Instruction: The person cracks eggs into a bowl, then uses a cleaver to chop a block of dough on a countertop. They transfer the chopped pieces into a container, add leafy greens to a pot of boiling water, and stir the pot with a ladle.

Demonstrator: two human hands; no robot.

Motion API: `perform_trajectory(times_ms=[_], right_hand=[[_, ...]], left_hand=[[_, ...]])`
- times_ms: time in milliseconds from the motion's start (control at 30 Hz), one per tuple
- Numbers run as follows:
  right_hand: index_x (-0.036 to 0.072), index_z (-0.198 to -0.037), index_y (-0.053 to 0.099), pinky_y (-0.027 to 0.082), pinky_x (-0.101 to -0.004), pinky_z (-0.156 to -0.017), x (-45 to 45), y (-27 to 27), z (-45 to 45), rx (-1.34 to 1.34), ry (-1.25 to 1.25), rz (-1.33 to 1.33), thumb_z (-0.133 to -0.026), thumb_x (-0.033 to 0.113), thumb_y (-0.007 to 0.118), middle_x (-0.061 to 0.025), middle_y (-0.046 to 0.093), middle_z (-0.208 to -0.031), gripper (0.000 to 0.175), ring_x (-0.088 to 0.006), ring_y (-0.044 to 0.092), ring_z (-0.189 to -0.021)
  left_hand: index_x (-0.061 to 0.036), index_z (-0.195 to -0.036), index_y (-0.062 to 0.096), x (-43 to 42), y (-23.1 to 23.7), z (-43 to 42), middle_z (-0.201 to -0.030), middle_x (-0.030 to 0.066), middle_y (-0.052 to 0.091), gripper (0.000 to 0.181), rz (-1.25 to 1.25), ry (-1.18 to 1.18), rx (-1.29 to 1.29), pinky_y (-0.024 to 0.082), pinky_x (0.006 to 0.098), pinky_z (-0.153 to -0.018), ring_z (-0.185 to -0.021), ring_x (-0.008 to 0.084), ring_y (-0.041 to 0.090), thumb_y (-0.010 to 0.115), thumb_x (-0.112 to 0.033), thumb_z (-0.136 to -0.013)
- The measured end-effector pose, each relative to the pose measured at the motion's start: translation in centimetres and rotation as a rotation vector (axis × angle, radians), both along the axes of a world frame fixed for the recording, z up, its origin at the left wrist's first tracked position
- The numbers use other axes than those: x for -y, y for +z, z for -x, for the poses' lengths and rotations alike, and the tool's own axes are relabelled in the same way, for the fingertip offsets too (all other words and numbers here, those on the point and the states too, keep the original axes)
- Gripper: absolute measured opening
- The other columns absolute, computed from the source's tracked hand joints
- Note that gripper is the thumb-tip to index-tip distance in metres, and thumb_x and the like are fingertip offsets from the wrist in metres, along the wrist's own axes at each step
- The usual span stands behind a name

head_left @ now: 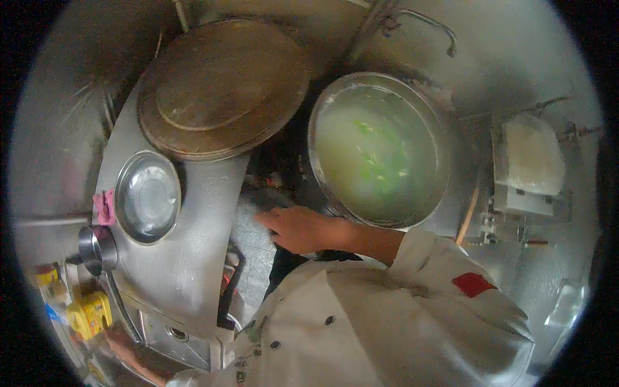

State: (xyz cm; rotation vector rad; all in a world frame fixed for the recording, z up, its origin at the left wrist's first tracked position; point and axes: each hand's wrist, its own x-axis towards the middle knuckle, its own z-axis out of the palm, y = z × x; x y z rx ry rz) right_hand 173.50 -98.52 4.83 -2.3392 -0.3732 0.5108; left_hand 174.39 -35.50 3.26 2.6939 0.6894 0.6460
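Note:
My right hand [301, 229] hangs in front of a large metal pot [316, 159], its fingers loosely curled with nothing visible in them. Pale, cloudy liquid fills the pot, and green leafy vegetables [382, 167] float in it. At the lower left, my left hand [126, 346] reaches beside a yellow plastic container [89, 315]; blur and the rim of the view hide whether its fingers hold anything. Near that hand, a metal saucepan [98, 250] with a long handle rests at the counter's edge. A round metal basin [148, 197] stands on the steel counter [205, 232].
A large round brown lid [232, 87] lies over the far left. A pink cloth [104, 207] is beside the basin. A curved faucet [435, 24] projects at the upper right. A steel sink [176, 334] is at the lower left, and a wooden handle [468, 217] leans right of the pot.

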Motion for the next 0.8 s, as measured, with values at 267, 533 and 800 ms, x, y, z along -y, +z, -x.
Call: perform_trajectory(times_ms=[267,533,800], right_hand=[[-0.002,-0.111,0.047,0.048,-0.0477,-0.064,15.4,-1.6,11.4,0.016,-0.513,0.41,-0.079,0.021,0.056,-0.0225,0.061,-0.078,0.04,-0.0393,0.059,-0.072],[0.002,-0.091,0.064,0.049,-0.0376,-0.066,29.5,-4.3,27.7,0.286,-1.059,0.287,-0.076,0.01,0.061,-0.0193,0.063,-0.081,0.017,-0.0337,0.062,-0.075],[0.004,-0.107,0.056,0.046,-0.0465,-0.08,43.9,-7.8,38.7,-0.067,-1.553,0.908,-0.079,0.022,0.06,-0.0218,0.06,-0.101,0.033,-0.0404,0.058,-0.091]], left_hand=[[-0.0016,-0.092,0.063,10.8,2.1,-10.2,-0.085,0.0156,0.065,0.021,-0.225,-0.357,-0.177,0.047,0.0364,-0.068,-0.076,0.0293,0.061,0.06,-0.019,-0.081],[-0.0092,-0.128,0.045,25.2,0.6,-6.0,-0.115,0.0179,0.057,0.044,0.093,-0.523,-0.235,0.043,0.0333,-0.087,-0.105,0.0234,0.056,0.055,-0.008,-0.085],[-0.0033,-0.116,0.054,30.7,2.0,-1.1,-0.104,0.0213,0.061,0.036,0.013,-0.454,-0.443,0.046,0.0357,-0.082,-0.097,0.0285,0.06,0.057,-0.013,-0.082]])
